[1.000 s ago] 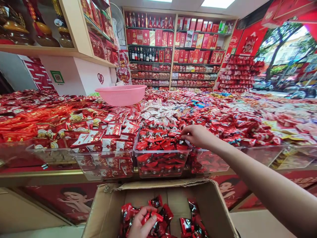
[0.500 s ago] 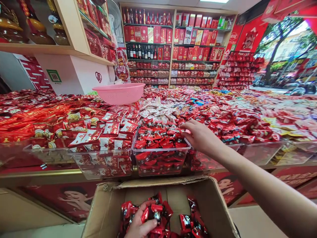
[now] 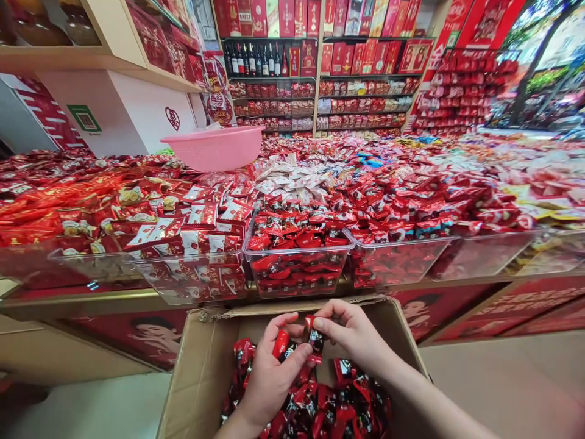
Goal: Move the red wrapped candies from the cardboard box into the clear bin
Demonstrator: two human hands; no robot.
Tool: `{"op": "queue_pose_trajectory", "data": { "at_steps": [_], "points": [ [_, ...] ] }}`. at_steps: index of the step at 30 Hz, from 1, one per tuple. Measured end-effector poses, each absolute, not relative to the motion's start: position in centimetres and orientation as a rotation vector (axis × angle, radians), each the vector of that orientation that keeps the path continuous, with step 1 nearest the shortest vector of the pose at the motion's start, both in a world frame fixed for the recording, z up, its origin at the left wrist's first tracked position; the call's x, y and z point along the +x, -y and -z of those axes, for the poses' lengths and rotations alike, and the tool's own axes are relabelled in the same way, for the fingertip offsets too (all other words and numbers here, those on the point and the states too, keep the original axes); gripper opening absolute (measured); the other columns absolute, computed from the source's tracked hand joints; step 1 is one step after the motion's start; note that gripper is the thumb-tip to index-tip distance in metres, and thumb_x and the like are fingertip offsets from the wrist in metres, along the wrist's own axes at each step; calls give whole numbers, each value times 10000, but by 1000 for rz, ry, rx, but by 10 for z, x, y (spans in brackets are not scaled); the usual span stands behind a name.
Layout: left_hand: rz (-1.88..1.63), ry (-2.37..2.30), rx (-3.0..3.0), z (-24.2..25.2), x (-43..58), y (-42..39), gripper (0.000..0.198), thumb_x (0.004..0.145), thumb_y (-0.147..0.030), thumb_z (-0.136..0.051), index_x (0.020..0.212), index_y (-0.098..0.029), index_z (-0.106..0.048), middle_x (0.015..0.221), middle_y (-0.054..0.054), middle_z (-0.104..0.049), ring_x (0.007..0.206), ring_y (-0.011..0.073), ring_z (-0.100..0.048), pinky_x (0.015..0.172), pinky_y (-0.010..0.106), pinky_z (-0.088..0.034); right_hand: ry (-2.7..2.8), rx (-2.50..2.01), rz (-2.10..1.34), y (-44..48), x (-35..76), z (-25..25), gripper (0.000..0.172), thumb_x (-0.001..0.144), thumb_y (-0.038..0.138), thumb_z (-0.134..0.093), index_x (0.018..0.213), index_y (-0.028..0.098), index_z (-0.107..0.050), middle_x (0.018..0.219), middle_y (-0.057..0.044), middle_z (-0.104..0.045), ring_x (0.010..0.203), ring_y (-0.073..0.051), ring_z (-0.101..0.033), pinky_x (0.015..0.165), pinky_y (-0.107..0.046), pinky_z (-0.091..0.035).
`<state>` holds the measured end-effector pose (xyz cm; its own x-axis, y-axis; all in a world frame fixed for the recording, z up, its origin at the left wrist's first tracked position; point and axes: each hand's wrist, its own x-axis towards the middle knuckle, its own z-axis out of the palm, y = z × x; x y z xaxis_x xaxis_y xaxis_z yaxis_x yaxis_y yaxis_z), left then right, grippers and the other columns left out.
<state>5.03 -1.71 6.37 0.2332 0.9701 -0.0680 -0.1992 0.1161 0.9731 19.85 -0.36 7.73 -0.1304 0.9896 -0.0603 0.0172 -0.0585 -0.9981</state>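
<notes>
Over a cardboard box (image 3: 183, 390), my left hand (image 3: 274, 372) is closed around red-and-black wrapped candies (image 3: 282, 346). My right hand (image 3: 350, 332) pinches one wrapped candy (image 3: 314, 340) of the same kind between thumb and fingers, right beside the left fingertips. More such candies (image 3: 315, 402) lie loose in the bottom of the box, partly hidden by my left hand and wrist. Just beyond the box stands a clear plastic bin (image 3: 299, 268), heaped with similar red-and-black candies.
More clear bins line the counter edge, one with red-and-white packets (image 3: 201, 238) and one with red sweets (image 3: 397, 256). A pink plastic basket (image 3: 214, 149) rests on the sweets behind. Shelves (image 3: 315, 73) with bottles and red boxes stand at the back.
My right hand has come down from the right edge of the bin to the box and now pinches a candy. My left hand has risen with its candies. The view has tilted down.
</notes>
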Motion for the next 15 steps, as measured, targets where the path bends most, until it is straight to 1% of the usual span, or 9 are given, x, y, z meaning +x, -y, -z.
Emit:
{"op": "queue_pose_trajectory", "data": {
  "at_steps": [2, 3, 6, 8, 9, 10, 12, 13, 15],
  "points": [
    [-1114, -899, 1007, -63, 54, 17, 352, 649, -205, -615, 951, -221, -436, 755, -23, -572, 630, 111, -561, 579, 232, -487, 1146, -1154, -1427, 5, 199, -79, 248, 636, 374, -596, 629, 143, -508, 532, 35, -506, 449, -56, -413, 440, -191, -340],
    [-1133, -884, 955, -64, 56, 17, 365, 642, -211, -624, 952, -219, -432, 750, -21, -577, 613, 110, -561, 565, 232, -483, 1085, -1134, -1443, 6, 198, -79, 255, 632, 381, -598, 631, 143, -508, 536, 32, -512, 449, -56, -415, 444, -193, -345],
    [-1027, -841, 784, -68, 57, 16, 391, 665, -283, -600, 1007, -230, -419, 836, 16, -595, 609, 130, -573, 508, 242, -469, 1044, -1101, -1378, 9, 197, -81, 240, 632, 383, -600, 651, 158, -517, 576, 21, -533, 478, -66, -434, 466, -203, -369],
    [-909, -832, 749, -71, 55, 17, 327, 697, -341, -550, 988, -235, -447, 872, 34, -598, 610, 148, -580, 467, 242, -452, 1110, -1086, -1308, 10, 198, -84, 215, 631, 364, -608, 679, 169, -532, 612, 14, -540, 516, -77, -455, 497, -214, -390],
    [-901, -849, 785, -71, 54, 17, 291, 695, -348, -547, 951, -230, -476, 869, 35, -602, 624, 157, -581, 473, 246, -452, 1129, -1082, -1296, 10, 198, -85, 212, 637, 361, -605, 714, 174, -540, 626, 13, -541, 531, -81, -466, 511, -219, -400],
    [-940, -886, 864, -71, 52, 17, 259, 679, -335, -567, 903, -222, -507, 867, 34, -605, 662, 167, -581, 511, 257, -460, 1117, -1079, -1311, 10, 198, -87, 228, 650, 371, -590, 762, 179, -540, 639, 10, -540, 542, -85, -476, 515, -224, -408],
    [-1103, -987, 1116, -72, 50, 17, 222, 620, -267, -631, 822, -204, -564, 883, 36, -603, 789, 193, -564, 672, 290, -459, 1019, -1063, -1407, 10, 197, -88, 287, 694, 420, -525, 856, 183, -517, 662, 5, -534, 549, -89, -490, 510, -233, -423],
    [-1176, -1023, 1252, -72, 49, 17, 212, 597, -231, -648, 797, -198, -586, 897, 39, -599, 850, 203, -545, 754, 300, -433, 974, -1052, -1469, 10, 196, -88, 309, 702, 433, -509, 883, 182, -501, 668, 5, -529, 545, -89, -494, 502, -235, -429],
    [-1262, -1050, 1457, -73, 48, 17, 198, 593, -191, -644, 787, -197, -609, 926, 48, -588, 916, 213, -515, 842, 313, -382, 963, -1037, -1536, 11, 195, -85, 313, 673, 406, -554, 876, 176, -491, 691, 6, -528, 557, -88, -502, 507, -234, -439]
  ]
}}
